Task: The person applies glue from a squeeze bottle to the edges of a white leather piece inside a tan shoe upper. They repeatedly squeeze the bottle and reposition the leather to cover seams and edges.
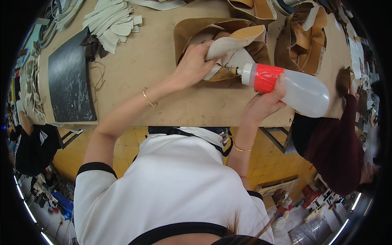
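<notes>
My left hand (195,65) is closed on the cream lining flap of a brown leather upper (184,32), folded open on the table. My right hand (264,103) grips a translucent squeeze bottle (307,90) from below, its fingers wrapped round the body by a red tape band. Lying nearly level, the bottle points its white cap and narrow nozzle left, at the lower edge of the upper. The nozzle's tip is close to the lining; whether it touches cannot be made out. The left fingertips are partly hidden by the flap.
More brown leather uppers (300,38) lie to the right and at the far edge. A curved dark board (69,77) rests on the left of the table (139,104), with cream strips (108,22) beyond it. A person in a maroon sleeve (339,151) works close on my right.
</notes>
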Available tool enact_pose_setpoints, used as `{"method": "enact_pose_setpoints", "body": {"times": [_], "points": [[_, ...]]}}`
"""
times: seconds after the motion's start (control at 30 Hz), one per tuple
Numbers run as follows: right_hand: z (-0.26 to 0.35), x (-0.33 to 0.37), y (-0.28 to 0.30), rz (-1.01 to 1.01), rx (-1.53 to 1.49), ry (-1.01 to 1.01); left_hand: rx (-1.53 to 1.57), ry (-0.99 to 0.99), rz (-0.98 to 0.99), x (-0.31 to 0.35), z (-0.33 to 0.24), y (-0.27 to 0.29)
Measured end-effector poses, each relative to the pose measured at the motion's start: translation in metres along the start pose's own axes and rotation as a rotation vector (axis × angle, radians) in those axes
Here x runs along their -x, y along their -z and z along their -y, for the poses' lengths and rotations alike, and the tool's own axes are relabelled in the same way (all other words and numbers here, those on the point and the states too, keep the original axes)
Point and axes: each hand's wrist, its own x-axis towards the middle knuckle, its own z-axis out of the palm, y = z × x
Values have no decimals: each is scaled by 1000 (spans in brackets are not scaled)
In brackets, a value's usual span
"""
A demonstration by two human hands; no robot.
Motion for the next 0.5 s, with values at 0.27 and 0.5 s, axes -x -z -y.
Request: {"method": "enact_pose_setpoints", "body": {"times": [0.27, 0.5], "points": [[-27, 4, -9, 307, 268, 426, 91, -2, -75, 8, 2, -8], [-33, 12, -2, 454, 257, 398, 155, 97, -30, 4, -2, -3]]}}
